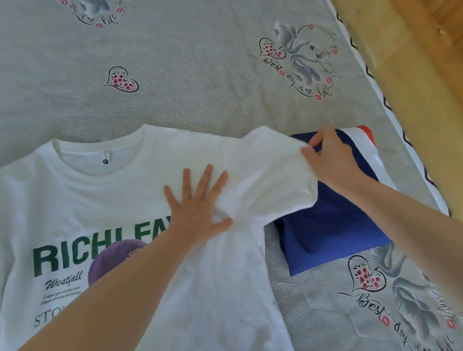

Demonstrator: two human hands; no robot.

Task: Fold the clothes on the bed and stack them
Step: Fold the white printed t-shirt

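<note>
A white printed T-shirt (111, 212) is lying front-up and spread on the bed (188, 68), collar toward the far side. The left hand (199, 205) is pressing flat on the chest near the right armpit, fingers straight and splayed, holding nothing. The right hand (331, 162) is pinching the hem of the right sleeve (274, 166), its fingers clamped on the cloth, lifting it clear of a folded blue garment (331, 228) lying just beside and partly beneath it. The sleeve fold appears to be in hand. The next move is calling for the sleeve to be carried inward across the chest, with the pressing hand serving as the crease line.
</note>
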